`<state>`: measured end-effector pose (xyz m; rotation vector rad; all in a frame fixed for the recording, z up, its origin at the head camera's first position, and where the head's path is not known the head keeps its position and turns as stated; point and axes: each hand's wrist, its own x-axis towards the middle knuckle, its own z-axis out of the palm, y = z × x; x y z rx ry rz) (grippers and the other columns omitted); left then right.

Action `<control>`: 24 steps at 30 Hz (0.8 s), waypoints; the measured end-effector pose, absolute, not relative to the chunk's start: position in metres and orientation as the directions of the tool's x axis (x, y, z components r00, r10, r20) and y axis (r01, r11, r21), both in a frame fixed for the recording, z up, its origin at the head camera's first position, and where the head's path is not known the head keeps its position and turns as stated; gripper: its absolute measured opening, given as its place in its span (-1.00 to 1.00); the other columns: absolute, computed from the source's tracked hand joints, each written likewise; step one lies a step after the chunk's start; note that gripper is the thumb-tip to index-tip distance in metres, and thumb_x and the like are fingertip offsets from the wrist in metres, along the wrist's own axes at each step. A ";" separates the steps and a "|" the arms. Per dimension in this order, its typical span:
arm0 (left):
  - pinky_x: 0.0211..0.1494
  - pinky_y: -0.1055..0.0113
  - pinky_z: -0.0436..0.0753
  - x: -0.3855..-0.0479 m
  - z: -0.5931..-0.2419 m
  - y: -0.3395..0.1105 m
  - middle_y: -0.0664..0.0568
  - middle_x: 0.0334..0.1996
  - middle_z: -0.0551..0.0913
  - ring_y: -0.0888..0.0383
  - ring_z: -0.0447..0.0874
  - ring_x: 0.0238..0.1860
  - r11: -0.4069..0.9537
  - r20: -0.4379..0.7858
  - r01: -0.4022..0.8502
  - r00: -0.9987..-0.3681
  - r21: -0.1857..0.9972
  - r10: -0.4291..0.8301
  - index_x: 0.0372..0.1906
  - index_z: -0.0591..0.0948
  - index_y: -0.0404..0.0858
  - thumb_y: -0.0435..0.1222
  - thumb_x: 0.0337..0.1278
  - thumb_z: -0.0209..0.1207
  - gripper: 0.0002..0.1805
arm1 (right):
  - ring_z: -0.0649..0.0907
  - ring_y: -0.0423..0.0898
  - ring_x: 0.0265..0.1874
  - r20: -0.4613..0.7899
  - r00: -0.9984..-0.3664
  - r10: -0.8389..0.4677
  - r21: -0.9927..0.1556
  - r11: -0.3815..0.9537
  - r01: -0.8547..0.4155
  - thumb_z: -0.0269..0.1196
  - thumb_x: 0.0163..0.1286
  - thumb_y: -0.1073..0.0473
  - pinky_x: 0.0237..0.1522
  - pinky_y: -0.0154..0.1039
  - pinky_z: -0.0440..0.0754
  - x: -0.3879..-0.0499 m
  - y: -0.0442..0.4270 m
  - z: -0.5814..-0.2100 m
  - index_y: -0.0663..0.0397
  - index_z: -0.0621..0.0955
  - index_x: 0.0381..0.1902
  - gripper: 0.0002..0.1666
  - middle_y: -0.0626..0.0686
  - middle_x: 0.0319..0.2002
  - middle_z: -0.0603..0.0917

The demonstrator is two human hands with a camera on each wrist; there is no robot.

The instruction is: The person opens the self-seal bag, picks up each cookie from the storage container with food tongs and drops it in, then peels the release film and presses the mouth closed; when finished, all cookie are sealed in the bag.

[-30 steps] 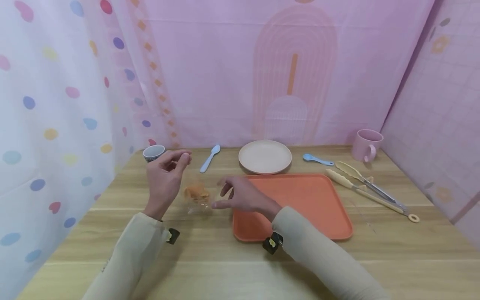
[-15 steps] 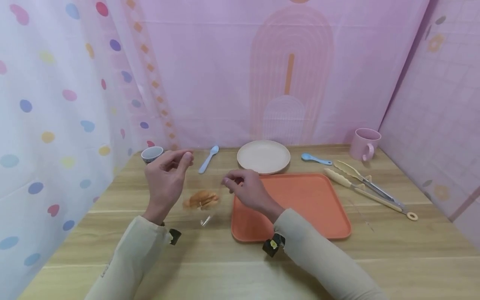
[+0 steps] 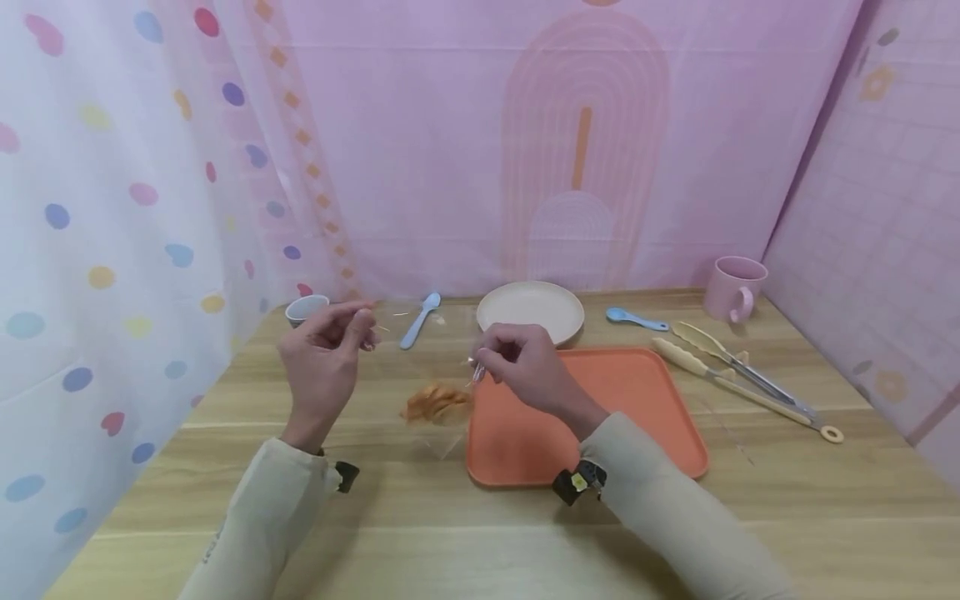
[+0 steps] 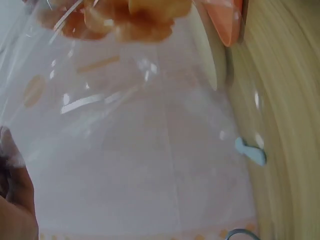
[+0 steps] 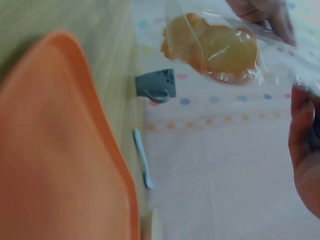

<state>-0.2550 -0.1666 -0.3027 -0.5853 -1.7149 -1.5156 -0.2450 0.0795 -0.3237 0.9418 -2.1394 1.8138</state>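
Note:
A clear plastic bag (image 3: 442, 448) hangs stretched between my two hands above the table. Inside it, low down, lies a golden-brown piece of bread (image 3: 437, 404), seen larger as bread (image 5: 220, 50) in the right wrist view. My left hand (image 3: 321, 371) pinches the bag's upper left edge between thumb and fingers. On the other side, my right hand (image 3: 528, 367) pinches the opposite edge, over the left part of the orange tray (image 3: 592, 417). In the left wrist view the film of the bag (image 4: 85, 102) spreads across the picture, and the left hand (image 4: 17, 195) shows only partly.
Behind the tray stands a cream plate (image 3: 530, 304). A light blue spoon (image 3: 420, 321) lies left of it, a smaller blue spoon (image 3: 636, 319) right. Tongs (image 3: 742, 383) and a pink mug (image 3: 731, 287) are at right. A cup (image 5: 157, 85) stands behind the left hand.
My right hand has come up and moved right, now pinching the bag's edge. The bread has swung right, towards the tray. My left hand stays nearly in place.

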 end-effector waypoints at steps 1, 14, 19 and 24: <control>-0.45 0.55 0.65 -0.256 -0.303 -0.168 0.31 -0.55 0.73 0.37 0.67 -0.59 0.167 0.759 0.740 -0.639 0.652 -0.127 -0.21 0.69 -0.60 -0.57 0.17 0.28 -0.87 | 0.70 -0.12 -0.51 0.526 -0.773 -0.354 -0.817 0.043 -0.575 0.16 0.38 0.43 -0.54 -0.36 0.53 -0.245 0.083 -0.322 0.28 0.56 -0.57 -0.72 0.19 -0.46 0.69; -0.13 0.29 0.79 -0.254 -0.306 -0.176 0.13 -0.40 0.83 0.21 0.84 -0.33 0.012 0.387 0.397 -0.901 0.918 0.198 -0.12 0.74 -0.34 -0.40 0.10 0.41 -0.78 | 0.70 -0.17 -0.55 0.394 -0.856 -0.334 -0.917 -0.085 -0.389 0.28 0.30 0.49 -0.51 -0.33 0.50 -0.243 0.128 -0.311 0.11 0.33 -0.19 -0.64 -0.11 -0.48 0.76; -0.07 0.22 0.79 -0.250 -0.298 -0.166 0.04 -0.31 0.84 0.15 0.85 -0.29 -0.039 0.339 0.341 -0.904 0.939 0.260 -0.14 0.74 -0.35 -0.37 0.12 0.40 -0.79 | 0.65 -0.19 -0.58 0.370 -0.856 -0.362 -0.927 -0.083 -0.365 0.28 0.30 0.48 -0.51 -0.34 0.49 -0.238 0.147 -0.306 -0.04 0.58 0.06 -0.55 -0.09 -0.51 0.74; -0.08 0.16 0.79 -0.247 -0.291 -0.157 0.04 -0.35 0.82 0.10 0.85 -0.29 -0.098 0.351 0.338 -0.877 0.936 0.329 -0.28 0.75 -0.27 -0.47 0.19 0.31 -0.92 | 0.71 -0.20 -0.52 0.408 -0.799 -0.441 -0.911 -0.252 -0.326 0.14 0.34 0.55 -0.49 -0.36 0.49 -0.235 0.161 -0.304 -0.14 0.72 -0.09 -0.52 -0.08 -0.51 0.73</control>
